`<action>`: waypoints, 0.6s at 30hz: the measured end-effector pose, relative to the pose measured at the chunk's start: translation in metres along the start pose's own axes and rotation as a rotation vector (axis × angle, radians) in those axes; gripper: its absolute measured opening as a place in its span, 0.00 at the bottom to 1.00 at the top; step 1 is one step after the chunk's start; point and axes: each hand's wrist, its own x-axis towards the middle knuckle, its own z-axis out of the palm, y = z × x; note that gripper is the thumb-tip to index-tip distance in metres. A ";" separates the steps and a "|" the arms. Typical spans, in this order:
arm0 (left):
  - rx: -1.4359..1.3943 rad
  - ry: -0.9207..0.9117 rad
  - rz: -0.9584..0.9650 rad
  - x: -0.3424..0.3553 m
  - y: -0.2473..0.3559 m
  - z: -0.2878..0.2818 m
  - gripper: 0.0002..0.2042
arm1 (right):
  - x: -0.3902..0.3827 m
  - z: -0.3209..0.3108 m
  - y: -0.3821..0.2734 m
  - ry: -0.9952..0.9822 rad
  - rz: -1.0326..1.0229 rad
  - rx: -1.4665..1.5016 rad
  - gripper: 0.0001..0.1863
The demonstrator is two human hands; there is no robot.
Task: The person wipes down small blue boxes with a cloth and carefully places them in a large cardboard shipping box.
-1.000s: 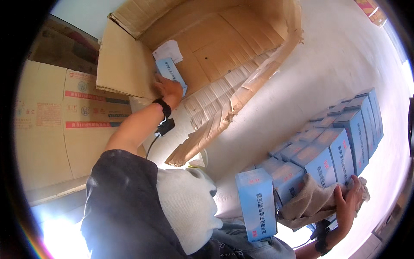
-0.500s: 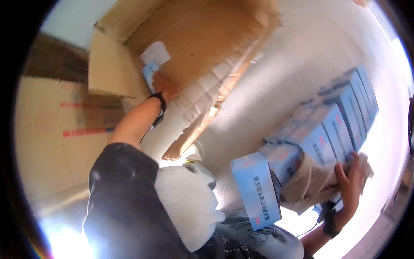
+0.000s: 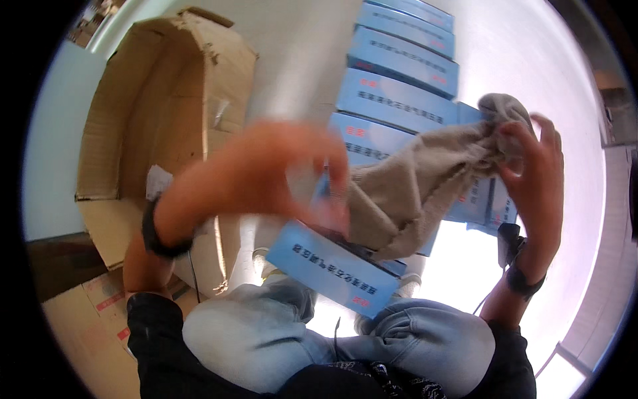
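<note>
A grey-brown cloth (image 3: 412,193) stretches across the middle, over blue printed boxes. My right hand (image 3: 535,166) is closed on its bunched right end. My left hand (image 3: 299,173) is blurred, with thumb and fingers curled beside the cloth's left edge. I cannot tell whether it grips the cloth. Just below those fingers, a blue box (image 3: 332,269) lies tilted in front of my knees. Beyond the cloth, several more blue boxes (image 3: 402,100) form a row running away from me, and others stand partly hidden behind its right end.
A large open cardboard carton (image 3: 96,159) lies to my left, with a white paper (image 3: 158,181) at its near edge. Another cardboard box (image 3: 90,299) with red markings stands at the lower left. A black strap or device is on each wrist.
My left hand has left the carton and the blue box it touched there, coming to the cloth's left edge. My right hand has lifted and stretched the cloth. The view has turned right.
</note>
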 end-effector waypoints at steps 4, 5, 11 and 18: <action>0.401 -0.379 -0.002 0.017 0.057 0.054 0.24 | -0.022 0.007 -0.018 -0.077 -0.318 0.300 0.41; 0.464 -0.459 -0.062 0.018 0.060 0.061 0.24 | -0.023 0.010 -0.022 -0.227 -0.413 0.265 0.38; 0.574 -0.436 0.068 0.020 0.063 0.087 0.22 | -0.018 0.015 -0.009 -0.153 -0.552 0.272 0.20; 0.387 -0.304 -0.052 0.012 0.067 0.043 0.33 | -0.014 0.002 0.041 0.212 -0.346 0.869 0.07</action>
